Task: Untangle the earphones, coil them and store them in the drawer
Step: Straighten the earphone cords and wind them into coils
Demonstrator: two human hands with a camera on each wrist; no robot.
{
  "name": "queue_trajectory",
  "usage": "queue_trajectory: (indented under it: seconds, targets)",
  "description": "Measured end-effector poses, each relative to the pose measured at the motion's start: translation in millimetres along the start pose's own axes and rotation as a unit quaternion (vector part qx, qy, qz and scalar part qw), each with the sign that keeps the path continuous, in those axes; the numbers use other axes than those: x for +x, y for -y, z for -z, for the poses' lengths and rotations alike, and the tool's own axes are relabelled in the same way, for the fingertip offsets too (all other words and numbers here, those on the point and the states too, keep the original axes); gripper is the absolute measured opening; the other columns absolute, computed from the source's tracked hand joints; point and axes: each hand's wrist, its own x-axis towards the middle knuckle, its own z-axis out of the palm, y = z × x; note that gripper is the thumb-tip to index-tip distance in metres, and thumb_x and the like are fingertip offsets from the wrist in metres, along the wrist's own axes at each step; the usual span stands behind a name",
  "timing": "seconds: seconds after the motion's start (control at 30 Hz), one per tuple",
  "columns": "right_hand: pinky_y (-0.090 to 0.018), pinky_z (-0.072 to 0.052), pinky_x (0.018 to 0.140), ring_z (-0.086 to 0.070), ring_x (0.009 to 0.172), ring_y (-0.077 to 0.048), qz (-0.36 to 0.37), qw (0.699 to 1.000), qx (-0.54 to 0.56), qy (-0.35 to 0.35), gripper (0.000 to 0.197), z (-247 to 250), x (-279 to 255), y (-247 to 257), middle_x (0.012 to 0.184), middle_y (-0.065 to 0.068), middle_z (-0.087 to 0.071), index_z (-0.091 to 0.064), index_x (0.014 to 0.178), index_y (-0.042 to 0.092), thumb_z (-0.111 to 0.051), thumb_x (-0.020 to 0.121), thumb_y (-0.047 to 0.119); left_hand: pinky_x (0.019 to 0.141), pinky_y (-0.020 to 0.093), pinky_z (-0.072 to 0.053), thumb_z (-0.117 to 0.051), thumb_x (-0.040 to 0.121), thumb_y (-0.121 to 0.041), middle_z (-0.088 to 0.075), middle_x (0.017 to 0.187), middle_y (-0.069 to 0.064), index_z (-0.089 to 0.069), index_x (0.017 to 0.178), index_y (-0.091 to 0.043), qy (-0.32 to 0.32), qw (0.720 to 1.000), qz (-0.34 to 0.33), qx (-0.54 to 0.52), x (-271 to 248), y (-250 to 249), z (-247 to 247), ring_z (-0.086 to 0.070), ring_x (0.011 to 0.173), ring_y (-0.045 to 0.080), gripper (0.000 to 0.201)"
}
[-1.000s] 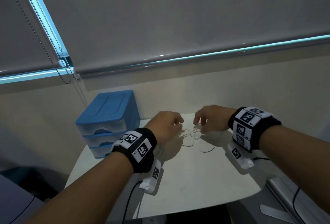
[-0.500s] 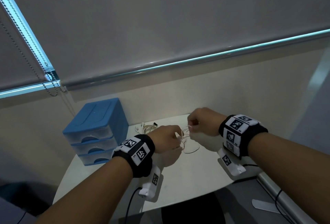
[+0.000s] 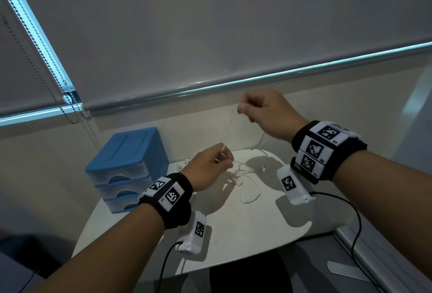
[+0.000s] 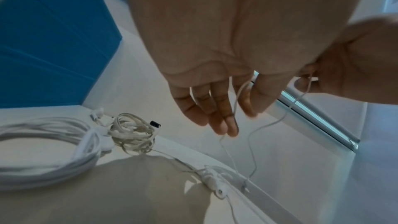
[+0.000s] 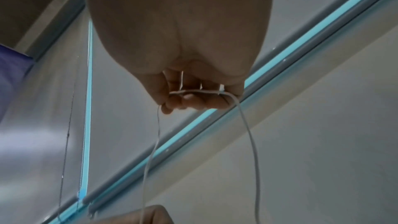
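Head view shows the right hand [image 3: 264,112] pinching the earphones [image 3: 243,175] cord up high; the left hand [image 3: 210,168] pinches it lower. Most lies tangled on the table [image 3: 245,234]. Coiling and the drawer [image 3: 121,189] wait.

Office or study corner, likely. Small white table [image 3: 245,234] pushed against a window wall, grey roller blind [image 3: 210,23] with bead chain [image 3: 35,42] drawn down. Blue plastic drawer unit [image 3: 126,166] far left.
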Motion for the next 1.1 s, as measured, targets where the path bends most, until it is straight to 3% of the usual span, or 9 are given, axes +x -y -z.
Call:
queue_trajectory:
  seconds: [0.17,0.23,0.43,0.5,0.6,0.7,0.83,0.97,1.1]
  targets:
    - [-0.029,-0.042,0.068,-0.052,0.067,-0.009,0.027,0.996,0.044,-0.071,0.017,10.4,7.5,12.1,0.074,-0.005,-0.066,-0.069,0.081,0.009,-0.064,0.094,0.018,0.068,0.028,-0.043,-0.049,0.104,-0.021,-0.065,0.077,-0.001,-0.064,0.088,-0.012,-0.111,0.99,-0.038,-0.078,-3.5,-9.6,10.6,-0.054,0.067,0.011,0.024]
    - [-0.025,-0.039,0.063,-0.048,0.059,-0.004,0.009,0.997,0.034,-0.065,0.015,12.3,8.1,13.6,0.065,0.004,-0.062,-0.069,0.081,0.005,-0.066,0.091,0.015,0.064,0.026,-0.042,-0.046,0.106,-0.021,-0.061,0.071,-0.001,-0.066,0.087,-0.008,-0.148,0.982,-0.06,-0.104,-4.5,-18.4,19.5,-0.051,0.063,0.01,0.031]
    - [-0.022,-0.038,0.062,-0.051,0.064,0.0,-0.067,0.964,-0.084,0.245,0.026,-10.3,-10.0,6.6,0.075,0.014,-0.058,-0.064,0.118,0.025,-0.071,0.093,0.026,0.066,0.024,-0.047,-0.045,0.106,-0.013,-0.069,0.087,0.005,-0.068,0.099,-0.008,-0.18,0.959,-0.149,-0.159,-14.1,-64.0,49.3,-0.06,0.071,0.013,0.025]
    - [-0.021,-0.039,0.06,-0.049,0.054,-0.001,-0.049,0.959,-0.078,0.269,0.014,-22.8,-13.0,7.1,0.061,0.015,-0.059,-0.068,0.108,0.021,-0.063,0.099,0.031,0.067,0.024,-0.047,-0.047,0.106,-0.01,-0.07,0.091,0.004,-0.068,0.104,-0.008,-0.187,0.952,-0.179,-0.166,-17.0,-77.4,57.4,-0.061,0.073,0.012,0.021]
    - [-0.023,-0.035,0.053,-0.043,0.047,-0.007,-0.045,0.972,-0.022,0.229,0.038,-28.2,-7.4,15.2,0.05,0.01,-0.053,-0.07,0.08,0.011,-0.049,0.106,0.03,0.066,0.024,-0.047,-0.05,0.104,-0.01,-0.065,0.088,0.002,-0.066,0.114,-0.009,-0.216,0.939,-0.19,-0.191,-21.6,-84.0,66.5,-0.057,0.07,0.01,0.018]
    - [-0.024,-0.029,0.046,-0.038,0.043,-0.01,-0.041,0.985,0.037,0.165,0.043,-18.7,2.8,35.7,0.052,0.002,-0.05,-0.065,0.076,0.01,-0.045,0.108,0.03,0.066,0.022,-0.048,-0.057,0.101,-0.011,-0.058,0.092,0.002,-0.056,0.129,-0.02,-0.233,0.935,-0.151,-0.22,-23.3,-73.0,70.5,-0.054,0.073,0.011,0.03]
    - [-0.02,-0.021,0.043,-0.03,0.038,-0.011,-0.002,0.983,0.142,0.116,0.039,-2.7,18.0,75.4,0.052,-0.004,-0.045,-0.061,0.076,0.01,-0.043,0.108,0.024,0.077,0.02,-0.047,-0.063,0.096,-0.008,-0.061,0.116,0.009,-0.048,0.138,-0.027,-0.17,0.964,-0.074,-0.19,-26.1,-51.1,59.3,-0.06,0.093,0.01,0.049]
    - [-0.024,-0.019,0.047,-0.029,0.045,-0.014,0.019,0.972,0.224,0.073,0.043,9.4,33.5,119.1,0.053,-0.003,-0.047,-0.059,0.073,0.014,-0.04,0.109,0.029,0.106,0.033,-0.044,-0.07,0.094,-0.024,-0.053,0.142,-0.004,-0.038,0.152,-0.028,-0.006,0.995,-0.033,-0.095,-30.8,-42.3,34.2,-0.052,0.128,0.012,0.067]
    - [-0.026,-0.021,0.049,-0.031,0.047,-0.014,0.071,0.965,0.252,0.028,0.037,22.1,44.8,144.1,0.055,0.0,-0.049,-0.057,0.079,0.013,-0.04,0.11,0.025,0.109,0.029,-0.04,-0.062,0.1,-0.03,-0.061,0.138,-0.008,-0.064,0.129,-0.022,0.08,0.995,-0.033,-0.039,-34.6,-37.8,17.9,-0.052,0.13,0.008,0.03]
